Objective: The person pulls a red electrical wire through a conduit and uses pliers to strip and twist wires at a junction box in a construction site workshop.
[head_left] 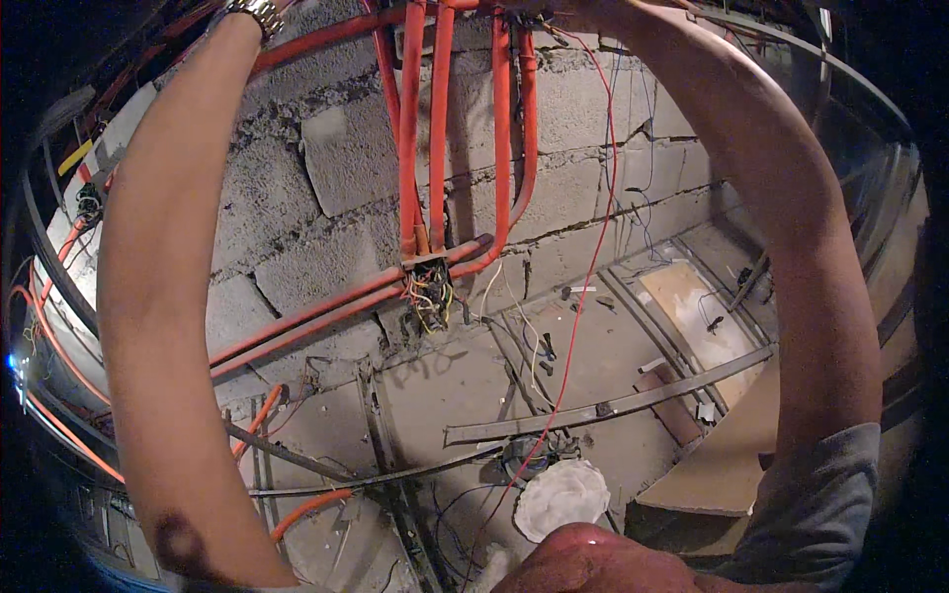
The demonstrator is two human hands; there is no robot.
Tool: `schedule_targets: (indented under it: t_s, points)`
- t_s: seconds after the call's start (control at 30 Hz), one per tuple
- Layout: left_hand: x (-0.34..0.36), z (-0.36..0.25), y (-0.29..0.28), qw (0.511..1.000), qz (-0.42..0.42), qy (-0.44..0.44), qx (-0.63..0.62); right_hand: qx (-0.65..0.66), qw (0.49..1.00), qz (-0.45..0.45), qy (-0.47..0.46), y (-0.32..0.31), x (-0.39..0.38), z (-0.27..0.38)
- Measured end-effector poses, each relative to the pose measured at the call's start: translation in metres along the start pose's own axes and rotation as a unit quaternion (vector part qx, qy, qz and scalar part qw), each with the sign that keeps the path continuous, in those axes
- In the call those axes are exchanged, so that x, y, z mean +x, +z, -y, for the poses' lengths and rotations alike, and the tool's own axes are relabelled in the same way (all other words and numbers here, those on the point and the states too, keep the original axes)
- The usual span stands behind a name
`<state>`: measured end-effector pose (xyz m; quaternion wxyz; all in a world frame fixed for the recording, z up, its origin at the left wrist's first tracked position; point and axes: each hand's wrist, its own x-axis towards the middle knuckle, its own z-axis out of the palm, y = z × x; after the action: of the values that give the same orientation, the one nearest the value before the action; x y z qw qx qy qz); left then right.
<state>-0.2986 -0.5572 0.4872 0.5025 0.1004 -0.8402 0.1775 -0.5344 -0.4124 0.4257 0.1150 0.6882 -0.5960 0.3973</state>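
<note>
My left forearm (pixel 163 296) reaches up the left side to a metal wristwatch (pixel 253 14); that hand is cut off by the top edge. My right forearm (pixel 811 267) rises on the right to my right hand (pixel 568 10), mostly cropped at the top near red conduits (pixel 441 119) and dark wiring; its fingers are unclear. A thin red wire (pixel 613 148) hangs down from there. The conduits run down a grey block wall (pixel 346 158) to a box with loose coloured wires (pixel 427 292).
Below lie dusty grey panels with metal channels (pixel 603 397), short orange conduit pieces (pixel 311 509), a pale round object (pixel 561 499) and a cardboard sheet (pixel 697 509). A light board (pixel 682 316) lies at right. Cables (pixel 59 376) run along the left side.
</note>
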Motion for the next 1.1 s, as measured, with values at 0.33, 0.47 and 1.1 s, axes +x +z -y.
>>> schedule_targets:
  t_s: [0.33,0.47,1.1]
  points:
    - [0.016,-0.030,-0.003,0.991,0.041,-0.084,-0.092,-0.219,0.975,-0.032,-0.025,-0.008,-0.026,0.010]
    - [0.022,-0.013,0.005,0.935,0.266,-0.074,-0.224,-0.324,0.939,-0.090,-0.071,-0.016,-0.020,-0.004]
    - [-0.015,-0.032,0.003,0.992,-0.018,-0.097,-0.085,-0.009,0.998,0.031,0.046,-0.002,0.006,0.004]
